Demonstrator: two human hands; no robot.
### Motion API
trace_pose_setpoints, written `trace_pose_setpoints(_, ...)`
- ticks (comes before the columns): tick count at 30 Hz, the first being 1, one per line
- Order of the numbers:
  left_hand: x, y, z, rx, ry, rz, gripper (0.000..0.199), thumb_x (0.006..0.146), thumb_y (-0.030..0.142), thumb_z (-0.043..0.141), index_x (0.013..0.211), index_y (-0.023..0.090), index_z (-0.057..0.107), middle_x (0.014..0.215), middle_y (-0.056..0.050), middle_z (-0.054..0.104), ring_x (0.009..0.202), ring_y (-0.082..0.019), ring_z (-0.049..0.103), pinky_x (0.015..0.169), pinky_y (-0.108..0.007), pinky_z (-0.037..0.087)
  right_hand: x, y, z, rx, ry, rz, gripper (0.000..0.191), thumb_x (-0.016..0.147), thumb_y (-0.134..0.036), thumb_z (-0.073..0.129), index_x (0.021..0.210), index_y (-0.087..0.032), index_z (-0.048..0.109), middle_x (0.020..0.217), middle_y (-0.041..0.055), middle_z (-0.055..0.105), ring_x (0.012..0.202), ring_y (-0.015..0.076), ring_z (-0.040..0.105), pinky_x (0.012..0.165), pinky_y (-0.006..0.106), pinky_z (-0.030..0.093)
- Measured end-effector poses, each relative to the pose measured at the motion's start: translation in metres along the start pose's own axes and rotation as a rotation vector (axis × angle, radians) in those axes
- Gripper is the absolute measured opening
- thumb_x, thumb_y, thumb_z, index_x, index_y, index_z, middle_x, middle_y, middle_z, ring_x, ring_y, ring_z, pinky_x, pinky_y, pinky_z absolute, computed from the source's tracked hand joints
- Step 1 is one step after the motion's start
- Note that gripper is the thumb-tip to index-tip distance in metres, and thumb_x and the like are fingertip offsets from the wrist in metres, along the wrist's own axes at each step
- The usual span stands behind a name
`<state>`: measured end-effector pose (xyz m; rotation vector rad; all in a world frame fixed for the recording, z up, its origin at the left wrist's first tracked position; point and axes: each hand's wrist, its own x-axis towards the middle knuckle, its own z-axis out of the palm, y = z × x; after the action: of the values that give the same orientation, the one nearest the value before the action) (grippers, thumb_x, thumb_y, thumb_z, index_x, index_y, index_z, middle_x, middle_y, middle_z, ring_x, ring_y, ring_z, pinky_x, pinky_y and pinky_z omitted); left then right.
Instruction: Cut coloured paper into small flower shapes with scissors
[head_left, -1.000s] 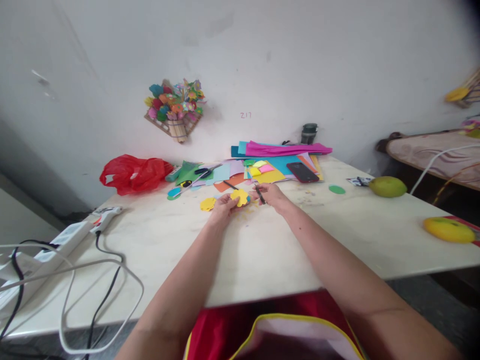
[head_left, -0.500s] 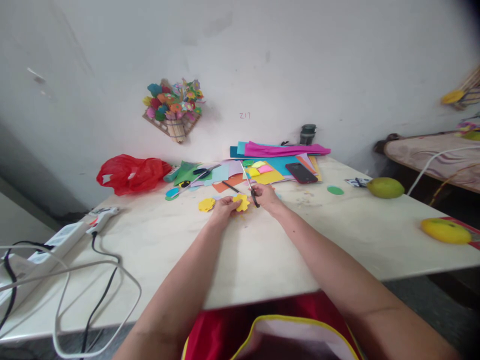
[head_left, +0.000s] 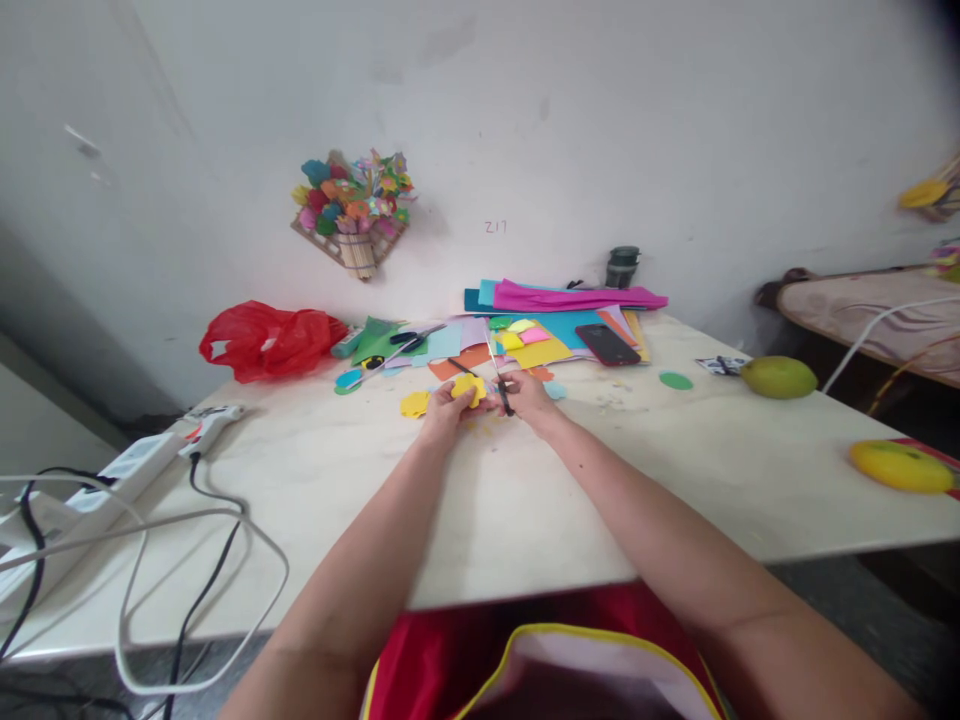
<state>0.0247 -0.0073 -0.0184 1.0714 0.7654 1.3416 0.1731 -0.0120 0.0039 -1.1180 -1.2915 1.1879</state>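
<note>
Pinched between the fingers of my left hand [head_left: 447, 410] is a yellow paper flower [head_left: 469, 388] with a scalloped edge. A second yellow paper cutout [head_left: 414, 404] lies on the table just left of that hand. My right hand [head_left: 527, 396] is closed around the handles of a pair of scissors [head_left: 494, 362], whose blades point up and away from me, apart from the flower. Small yellow scraps [head_left: 484, 428] lie on the table below my hands. Behind them are an orange paper piece [head_left: 471, 361] and a dark thin stick [head_left: 460, 366].
Coloured sheets [head_left: 555, 330], a phone [head_left: 607, 345] and another pair of scissors [head_left: 409, 340] lie at the back. A red plastic bag [head_left: 274, 340] is back left, a power strip [head_left: 135, 475] with cables at left. Two mango-like fruits [head_left: 780, 377] sit at right.
My left hand has turned and raised the yellow flower slightly, shifting it left, away from the scissors. My right hand still holds the scissors. The whole view has shifted a little.
</note>
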Motion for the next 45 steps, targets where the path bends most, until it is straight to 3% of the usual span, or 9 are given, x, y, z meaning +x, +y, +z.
trace_pose_setpoints(6, 0.004, 0.001, -0.007, 0.035, 0.050, 0.009, 0.036, 0.059, 0.028, 0.078, 0.085, 0.012, 0.059, 0.073, -0.006, 0.068, 0.062, -0.017, 0.066, 0.064, -0.030, 0.053, -0.002, -0.005, -0.011, -0.114, -0.038, -0.009, 0.028, 0.060, -0.028, 0.075, 0.078, -0.014, 0.060, 0.048, -0.0057, 0.053, 0.041, 0.0069, 0.047, 0.038, 0.018, 0.038)
trace_pose_setpoints(12, 0.003, 0.007, -0.012, 0.013, 0.055, 0.028, 0.034, 0.058, 0.028, 0.078, 0.082, 0.012, 0.061, 0.070, -0.003, 0.066, 0.062, -0.016, 0.065, 0.066, -0.029, 0.054, -0.007, -0.006, -0.018, -0.187, -0.222, 0.032, 0.026, 0.065, -0.034, 0.072, 0.070, -0.014, 0.057, 0.045, -0.0052, 0.051, 0.037, 0.0044, 0.043, 0.035, 0.015, 0.032)
trace_pose_setpoints(19, -0.001, 0.010, -0.009, 0.003, 0.026, 0.008, 0.034, 0.057, 0.026, 0.079, 0.080, 0.012, 0.060, 0.074, -0.005, 0.068, 0.062, -0.015, 0.065, 0.064, -0.027, 0.055, -0.006, -0.002, -0.025, -0.273, -0.402, 0.045, 0.030, 0.072, -0.044, 0.064, 0.070, -0.015, 0.055, 0.057, -0.0012, 0.060, 0.037, 0.0041, 0.048, 0.030, 0.015, 0.023)
trace_pose_setpoints(33, 0.001, 0.008, -0.012, -0.040, 0.019, -0.043, 0.029, 0.062, 0.020, 0.076, 0.085, 0.009, 0.062, 0.082, -0.010, 0.070, 0.068, -0.018, 0.067, 0.068, -0.029, 0.055, -0.004, -0.003, -0.027, -0.241, -0.421, 0.082, 0.030, 0.072, -0.041, 0.064, 0.067, -0.015, 0.049, 0.049, -0.0043, 0.054, 0.034, 0.0036, 0.046, 0.027, 0.014, 0.021)
trace_pose_setpoints(38, 0.001, 0.008, -0.012, -0.022, 0.023, -0.076, 0.025, 0.063, 0.019, 0.075, 0.082, 0.010, 0.061, 0.079, -0.009, 0.070, 0.064, -0.017, 0.066, 0.062, -0.029, 0.055, -0.001, 0.000, -0.029, -0.216, -0.467, 0.073, 0.029, 0.074, -0.040, 0.063, 0.069, -0.015, 0.050, 0.050, -0.0038, 0.055, 0.035, 0.0037, 0.048, 0.027, 0.014, 0.021)
trace_pose_setpoints(45, 0.000, 0.008, -0.010, -0.086, 0.010, -0.085, 0.025, 0.060, 0.016, 0.077, 0.079, 0.008, 0.063, 0.079, -0.009, 0.069, 0.068, -0.017, 0.066, 0.064, -0.027, 0.056, -0.003, -0.001, -0.031, -0.241, -0.501, 0.096, 0.027, 0.077, -0.040, 0.062, 0.075, -0.014, 0.054, 0.054, -0.0011, 0.060, 0.036, 0.0066, 0.052, 0.026, 0.014, 0.029)
